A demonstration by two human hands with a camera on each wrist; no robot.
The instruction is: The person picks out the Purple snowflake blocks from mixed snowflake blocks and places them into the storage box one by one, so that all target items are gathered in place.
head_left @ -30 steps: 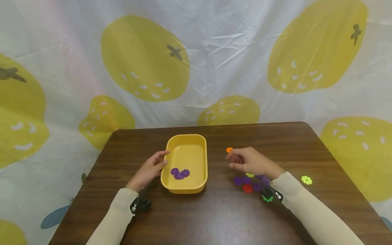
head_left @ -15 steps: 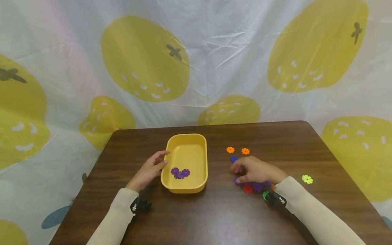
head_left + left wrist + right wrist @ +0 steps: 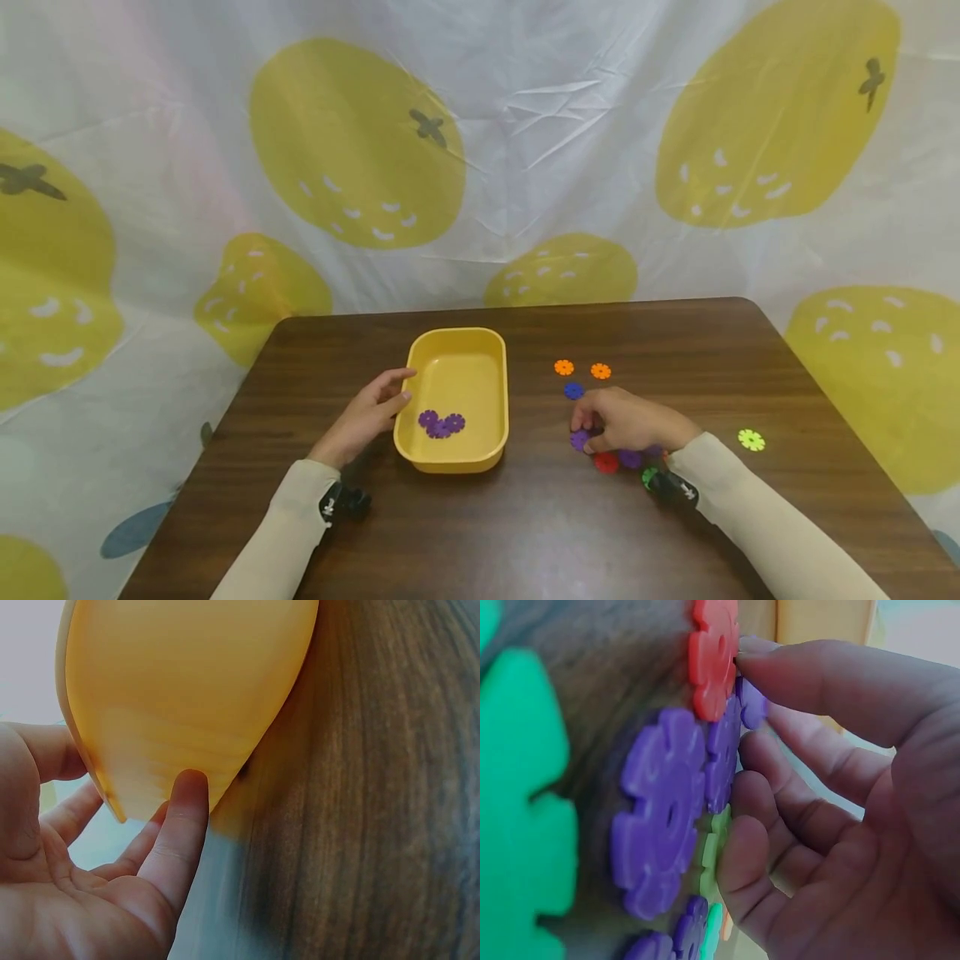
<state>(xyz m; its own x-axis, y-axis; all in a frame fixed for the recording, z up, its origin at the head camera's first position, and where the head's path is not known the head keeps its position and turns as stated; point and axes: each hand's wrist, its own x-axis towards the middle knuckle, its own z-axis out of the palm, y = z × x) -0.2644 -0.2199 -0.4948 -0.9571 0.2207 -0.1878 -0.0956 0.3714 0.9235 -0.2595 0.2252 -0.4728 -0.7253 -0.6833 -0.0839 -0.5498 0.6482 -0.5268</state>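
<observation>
Our right hand (image 3: 624,418) has come down from near the two flat orange plastic flower shapes (image 3: 563,367) to a flat purple plastic flower shape (image 3: 579,440) on the dark brown wooden counter (image 3: 525,533). Its fingers are bent and narrow now, with thumb and pointer right at the purple shape's edge, but we can't tell if they grip it. It lies next to a flat red plastic flower shape (image 3: 606,462). A flat blue plastic flower shape (image 3: 573,391) now shows, too.

Our left hand (image 3: 363,422) has stayed put, fingers loosely holding the side of a yellow plastic tray with round corners (image 3: 465,375). A little bunch of purple flower shapes (image 3: 441,428) sits inside. So we seem to be just at the picking-up part, with this purple shape not yet in the tray.
</observation>
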